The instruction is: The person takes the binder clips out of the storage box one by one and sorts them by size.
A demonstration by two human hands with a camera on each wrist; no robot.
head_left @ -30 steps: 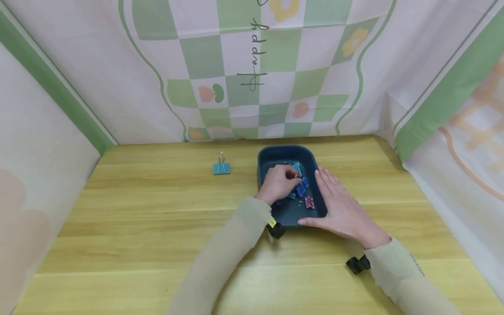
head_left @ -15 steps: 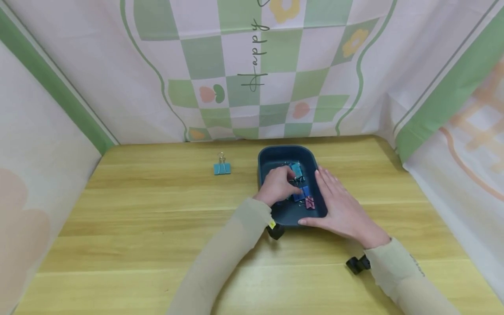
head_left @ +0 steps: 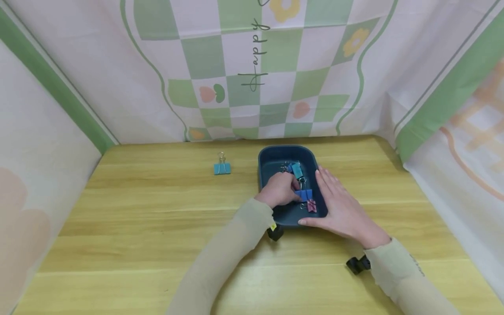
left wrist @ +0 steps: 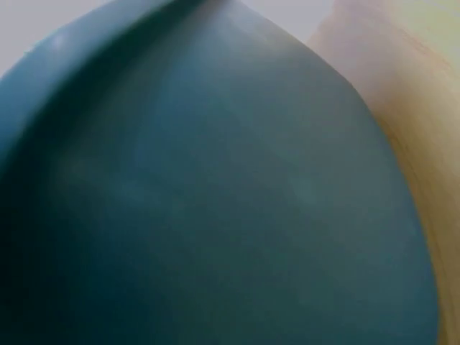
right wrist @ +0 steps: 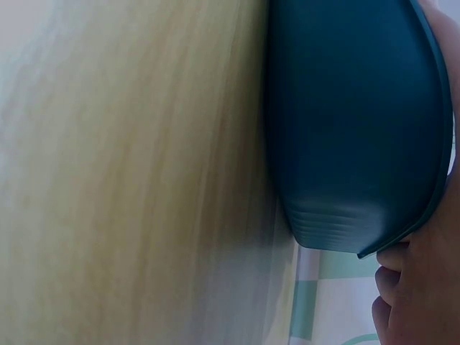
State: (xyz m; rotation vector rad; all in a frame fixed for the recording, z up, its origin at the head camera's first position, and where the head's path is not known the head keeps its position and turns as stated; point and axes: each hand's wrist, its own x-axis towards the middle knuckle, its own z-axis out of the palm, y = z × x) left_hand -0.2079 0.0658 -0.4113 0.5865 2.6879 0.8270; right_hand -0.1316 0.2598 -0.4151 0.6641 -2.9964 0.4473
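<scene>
My left hand [head_left: 280, 189] reaches into a dark blue tray [head_left: 287, 220], its fingers bent down among several binder clips. The thumb lies right at a blue binder clip [head_left: 304, 194]; I cannot tell whether the fingers pinch anything. Above this clip is a teal binder clip [head_left: 297, 170], and a pink patterned one [head_left: 311, 205] lies below. My right hand [head_left: 346, 210] steadies the tray, straight fingers along its right side and thumb at the near rim. In the left wrist view the tray wall [left wrist: 251, 180] fills most of the picture; the right wrist view shows its outer side [right wrist: 352, 122].
Another teal binder clip [head_left: 222, 168] stands on the wooden table [head_left: 149, 218] left of the tray. A printed checkered cloth [head_left: 240, 105] hangs along the table's back edge, with more cloth at both sides. A black wrist camera [head_left: 275, 232] sits close to the tray's near edge.
My left hand has moved slightly down and toward the near end inside the tray. The blue clip has turned and shifted, and the pink one has slid a little right. My right hand stays put.
</scene>
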